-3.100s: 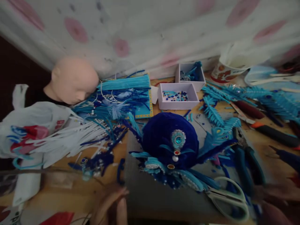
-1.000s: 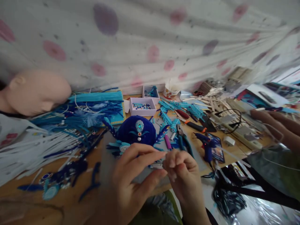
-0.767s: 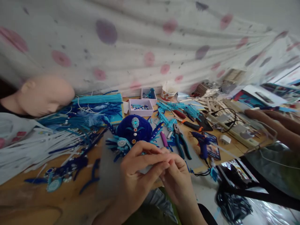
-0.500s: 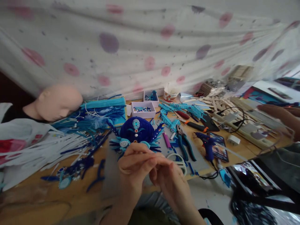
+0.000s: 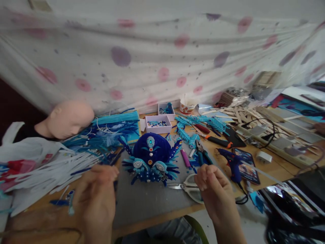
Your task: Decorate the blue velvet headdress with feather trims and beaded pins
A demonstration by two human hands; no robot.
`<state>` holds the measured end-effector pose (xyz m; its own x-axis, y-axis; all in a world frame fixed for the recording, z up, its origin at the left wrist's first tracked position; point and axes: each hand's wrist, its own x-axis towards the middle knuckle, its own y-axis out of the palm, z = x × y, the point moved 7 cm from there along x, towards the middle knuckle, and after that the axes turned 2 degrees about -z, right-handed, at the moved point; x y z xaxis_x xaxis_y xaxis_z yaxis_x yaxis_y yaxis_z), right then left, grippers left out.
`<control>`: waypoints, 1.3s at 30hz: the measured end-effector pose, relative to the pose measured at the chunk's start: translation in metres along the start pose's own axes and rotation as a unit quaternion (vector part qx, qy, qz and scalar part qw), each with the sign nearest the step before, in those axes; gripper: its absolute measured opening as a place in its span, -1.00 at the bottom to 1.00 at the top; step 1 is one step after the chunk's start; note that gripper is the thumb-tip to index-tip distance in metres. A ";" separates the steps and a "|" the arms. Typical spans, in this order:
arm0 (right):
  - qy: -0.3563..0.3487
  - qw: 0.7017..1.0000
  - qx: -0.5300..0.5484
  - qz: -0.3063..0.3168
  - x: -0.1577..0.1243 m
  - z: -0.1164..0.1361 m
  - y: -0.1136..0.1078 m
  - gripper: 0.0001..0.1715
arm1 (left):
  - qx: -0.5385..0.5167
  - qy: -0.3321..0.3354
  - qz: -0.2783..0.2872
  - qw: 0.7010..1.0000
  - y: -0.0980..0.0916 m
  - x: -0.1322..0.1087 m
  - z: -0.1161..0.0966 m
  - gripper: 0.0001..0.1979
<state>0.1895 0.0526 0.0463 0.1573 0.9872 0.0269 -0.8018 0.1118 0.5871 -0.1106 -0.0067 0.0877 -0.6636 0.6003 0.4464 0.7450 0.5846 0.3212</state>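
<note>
My left hand (image 5: 98,193) hovers over the near left corner of a grey mat (image 5: 149,201), fingers pinched together. My right hand (image 5: 214,189) is curled closed at the mat's near right corner, just over the handles of white scissors (image 5: 186,187). What either hand pinches is too small to make out. Between the hands and a little beyond them sits a dark blue beaded headpiece (image 5: 151,156) with turquoise trim.
A mannequin head (image 5: 68,118) lies at the back left beside blue feathers and a white plastic bag (image 5: 22,159). A bead box (image 5: 157,123), pliers (image 5: 203,156), a blue glue gun (image 5: 232,163) and wooden sticks (image 5: 243,117) crowd the right. Another person's hand (image 5: 320,128) shows at the right edge.
My hands, which met in front of the headpiece, have drawn apart to the left and right. The view has also tilted and shifted slightly.
</note>
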 end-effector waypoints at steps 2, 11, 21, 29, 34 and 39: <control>-0.015 0.999 -0.031 -0.014 -0.001 -0.001 -0.004 -0.64 | -0.024 0.007 -0.006 1.000 0.000 -0.003 0.000 -0.79; 0.093 0.988 0.038 0.121 -0.017 -0.028 0.037 -0.79 | 0.173 0.056 0.304 0.935 0.062 -0.037 -0.009 -0.85; 0.228 0.943 0.135 0.201 -0.040 -0.038 0.071 -0.81 | 0.059 0.124 0.364 0.921 0.103 -0.050 -0.033 -0.77; 0.089 0.980 0.022 0.174 -0.032 -0.029 0.062 -0.84 | 0.087 0.159 0.344 0.922 0.100 -0.053 -0.032 -0.76; 0.007 0.986 -0.049 0.157 -0.030 -0.023 0.051 -0.89 | 0.105 0.119 0.349 0.923 0.105 -0.056 -0.023 -0.83; 0.026 0.986 -0.048 0.155 -0.031 -0.026 0.050 -0.85 | 0.058 0.042 0.353 0.933 0.106 -0.057 -0.011 -0.87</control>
<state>0.1295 0.0308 0.0535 -0.1311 0.9800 0.1498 -0.8581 -0.1879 0.4778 0.0073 0.0148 0.1055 0.0000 0.8159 0.5782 0.9789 0.1182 -0.1668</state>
